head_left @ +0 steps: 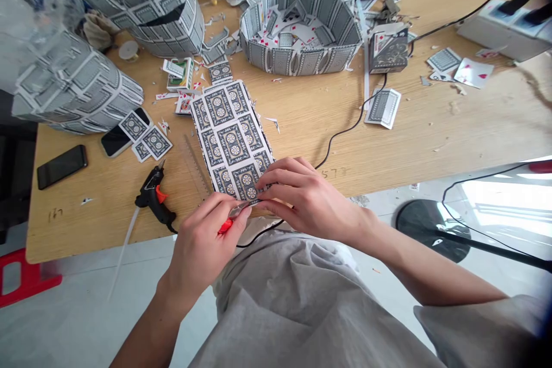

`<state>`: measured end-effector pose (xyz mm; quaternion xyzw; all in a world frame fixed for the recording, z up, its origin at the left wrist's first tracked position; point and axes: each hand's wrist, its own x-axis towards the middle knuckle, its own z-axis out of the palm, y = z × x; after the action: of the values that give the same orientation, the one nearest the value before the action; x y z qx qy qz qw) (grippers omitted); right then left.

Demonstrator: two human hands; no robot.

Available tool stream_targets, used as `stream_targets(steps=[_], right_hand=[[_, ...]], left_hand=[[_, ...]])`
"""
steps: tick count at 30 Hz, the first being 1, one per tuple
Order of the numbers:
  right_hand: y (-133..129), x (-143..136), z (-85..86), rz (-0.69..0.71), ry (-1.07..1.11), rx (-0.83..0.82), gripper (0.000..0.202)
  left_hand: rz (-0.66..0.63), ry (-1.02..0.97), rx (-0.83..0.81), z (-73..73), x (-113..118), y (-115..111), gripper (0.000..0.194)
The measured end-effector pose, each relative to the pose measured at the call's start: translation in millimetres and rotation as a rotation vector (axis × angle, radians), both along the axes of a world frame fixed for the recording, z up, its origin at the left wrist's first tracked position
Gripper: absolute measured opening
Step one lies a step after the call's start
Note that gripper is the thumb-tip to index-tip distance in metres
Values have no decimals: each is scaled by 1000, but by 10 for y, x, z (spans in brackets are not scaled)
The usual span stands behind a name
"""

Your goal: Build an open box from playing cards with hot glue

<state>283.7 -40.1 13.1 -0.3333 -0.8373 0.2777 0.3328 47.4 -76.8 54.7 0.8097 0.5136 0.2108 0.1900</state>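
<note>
A flat panel of patterned playing cards point(234, 142) lies at the table's front edge, its near end between my hands. My left hand point(211, 227) is closed around a small red-handled tool point(225, 226), whose metal part points at the panel's near edge. Fingers bent, my right hand point(302, 192) rests over the panel's near right corner, with thumb and fingertips pinching its edge. A black glue gun point(154, 195) with an orange trigger lies left of the panel. Beside the panel's left side is a clear ruler point(196, 169).
Card-built structures stand at the back left point(81, 86), with an oval card basket point(302, 60) behind the panel. Two phones, one point(62, 167) at far left, lie on the table point(431, 126). A black cable point(345, 132) runs past my right hand. Card boxes and scraps are scattered behind.
</note>
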Motion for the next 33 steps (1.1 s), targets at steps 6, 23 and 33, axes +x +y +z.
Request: stream_targets(steps=[6, 23, 33], right_hand=[[104, -7, 158, 44, -15, -177, 14], [311, -120, 188, -97, 0, -387, 35], [247, -69, 227, 6, -21, -270, 21]], left_hand=[[55, 45, -153, 76, -15, 104, 18], [91, 182, -251, 108, -19, 394, 33], [87, 185, -229, 70, -6, 365, 29]])
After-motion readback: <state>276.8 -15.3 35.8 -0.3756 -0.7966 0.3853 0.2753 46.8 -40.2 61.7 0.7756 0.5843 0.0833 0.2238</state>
